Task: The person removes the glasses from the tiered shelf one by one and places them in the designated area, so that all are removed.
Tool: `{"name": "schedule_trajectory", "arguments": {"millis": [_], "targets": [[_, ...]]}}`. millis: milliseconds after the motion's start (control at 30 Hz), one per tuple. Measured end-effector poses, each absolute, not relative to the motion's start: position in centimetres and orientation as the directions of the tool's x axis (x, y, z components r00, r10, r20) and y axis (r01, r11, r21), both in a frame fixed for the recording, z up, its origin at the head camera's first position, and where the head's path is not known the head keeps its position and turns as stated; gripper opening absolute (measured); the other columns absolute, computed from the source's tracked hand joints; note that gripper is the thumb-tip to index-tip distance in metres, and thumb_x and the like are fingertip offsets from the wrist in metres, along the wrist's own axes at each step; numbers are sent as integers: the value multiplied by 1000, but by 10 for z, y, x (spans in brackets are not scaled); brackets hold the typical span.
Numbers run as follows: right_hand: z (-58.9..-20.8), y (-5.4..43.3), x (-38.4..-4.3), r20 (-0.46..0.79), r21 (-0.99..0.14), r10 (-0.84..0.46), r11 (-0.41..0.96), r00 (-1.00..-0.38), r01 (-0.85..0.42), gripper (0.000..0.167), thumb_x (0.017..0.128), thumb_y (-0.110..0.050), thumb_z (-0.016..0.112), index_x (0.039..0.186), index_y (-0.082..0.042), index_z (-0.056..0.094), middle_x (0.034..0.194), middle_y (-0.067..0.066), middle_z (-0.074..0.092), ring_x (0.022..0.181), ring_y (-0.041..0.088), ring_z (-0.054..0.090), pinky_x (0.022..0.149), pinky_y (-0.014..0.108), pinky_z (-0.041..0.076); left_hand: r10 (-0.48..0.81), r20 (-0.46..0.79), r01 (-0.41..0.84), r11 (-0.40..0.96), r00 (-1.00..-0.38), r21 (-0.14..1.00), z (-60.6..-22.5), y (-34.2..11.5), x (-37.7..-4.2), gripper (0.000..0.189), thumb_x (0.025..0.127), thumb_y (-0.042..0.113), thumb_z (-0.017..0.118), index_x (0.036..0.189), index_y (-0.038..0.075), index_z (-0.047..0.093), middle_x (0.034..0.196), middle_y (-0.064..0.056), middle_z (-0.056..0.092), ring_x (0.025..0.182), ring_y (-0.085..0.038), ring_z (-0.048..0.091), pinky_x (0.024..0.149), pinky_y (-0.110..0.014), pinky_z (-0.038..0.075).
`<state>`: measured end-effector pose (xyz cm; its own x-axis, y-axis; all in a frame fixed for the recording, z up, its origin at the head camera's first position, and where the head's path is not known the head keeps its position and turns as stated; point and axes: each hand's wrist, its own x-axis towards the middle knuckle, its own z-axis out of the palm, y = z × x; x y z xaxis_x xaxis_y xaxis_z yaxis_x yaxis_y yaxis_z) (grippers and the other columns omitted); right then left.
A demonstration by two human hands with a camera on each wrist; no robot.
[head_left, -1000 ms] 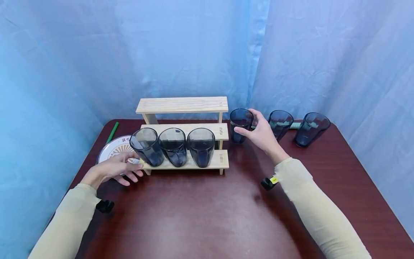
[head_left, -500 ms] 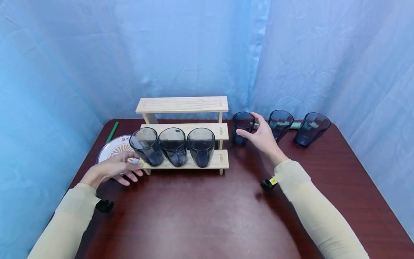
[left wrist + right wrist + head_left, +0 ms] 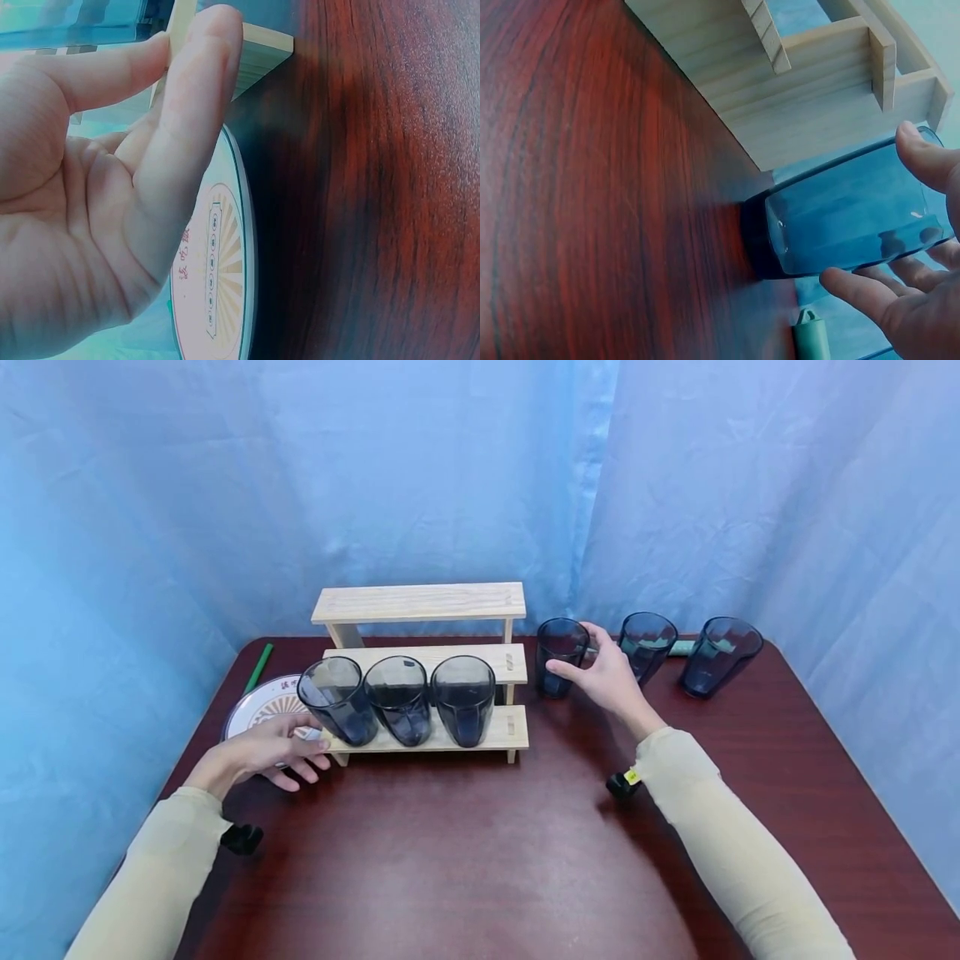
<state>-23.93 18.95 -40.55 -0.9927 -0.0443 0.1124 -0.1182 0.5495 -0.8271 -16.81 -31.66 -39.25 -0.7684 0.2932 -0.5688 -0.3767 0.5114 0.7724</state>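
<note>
My right hand (image 3: 606, 681) holds a dark blue-grey glass tumbler (image 3: 558, 645) by its upper part, thumb on one side and fingers on the other. The tumbler is upright, right of the wooden three-step rack (image 3: 420, 602); in the right wrist view its thick base (image 3: 759, 236) is right at the table top. On the rack's lowest step, a row of three similar tumblers (image 3: 463, 693) stands upright. My left hand (image 3: 258, 753) is at that step's left end, fingers extended, thumb tip right at the wood in the left wrist view.
Two more tumblers (image 3: 647, 643) (image 3: 720, 658) stand at the back right, with a pale green cylinder (image 3: 682, 648) behind them. A patterned white plate (image 3: 247, 714) lies beyond my left hand, near a green stick (image 3: 259, 667). Blue curtains (image 3: 450, 468) enclose the dark red table (image 3: 480, 860).
My right hand has brought its tumbler slightly down and toward me beside the rack, then kept it nearly still. The left hand stays at the step's end. The view shifts slightly.
</note>
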Motion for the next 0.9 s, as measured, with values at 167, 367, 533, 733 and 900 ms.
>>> {"name": "schedule_trajectory", "arguments": {"millis": [167,367,533,733,900], "targets": [[-406,188,-240,94,-825,-50,555,-994,-106,102,82,-56,80,158,-11,29,145,19,49,114,34,57,93,52,51,296,-565,-374,508,-770,776,-395,-319,-165,61,102,31,64,144,0,32,107,-16,72,85,-28,72,68,-43,62],[-409,189,-240,97,-828,-51,550,-994,-109,103,82,-57,80,158,-11,29,145,18,50,113,33,57,93,52,51,299,-556,-362,512,-775,779,-395,-319,-164,61,101,31,65,143,1,33,109,-17,72,86,-28,72,69,-44,62],[-408,191,-239,96,-826,-43,554,-994,-104,102,82,-55,80,158,-11,29,146,18,50,117,34,56,96,54,49,295,-567,-373,514,-769,773,-396,-316,-167,63,102,32,64,145,0,31,108,-16,72,86,-27,72,68,-43,62],[-408,191,-240,104,-844,-52,524,-993,-116,100,83,-52,81,158,-10,29,146,17,51,118,32,56,99,52,48,290,-571,-375,518,-768,769,-394,-316,-168,63,101,32,64,145,1,31,106,-14,72,85,-27,72,68,-43,62],[-408,190,-241,117,-853,-58,506,-991,-131,100,84,-51,81,159,-12,29,149,16,49,122,33,56,101,53,47,297,-559,-361,518,-774,775,-392,-316,-167,62,101,32,65,144,1,32,106,-14,73,86,-28,72,69,-43,62]]}}
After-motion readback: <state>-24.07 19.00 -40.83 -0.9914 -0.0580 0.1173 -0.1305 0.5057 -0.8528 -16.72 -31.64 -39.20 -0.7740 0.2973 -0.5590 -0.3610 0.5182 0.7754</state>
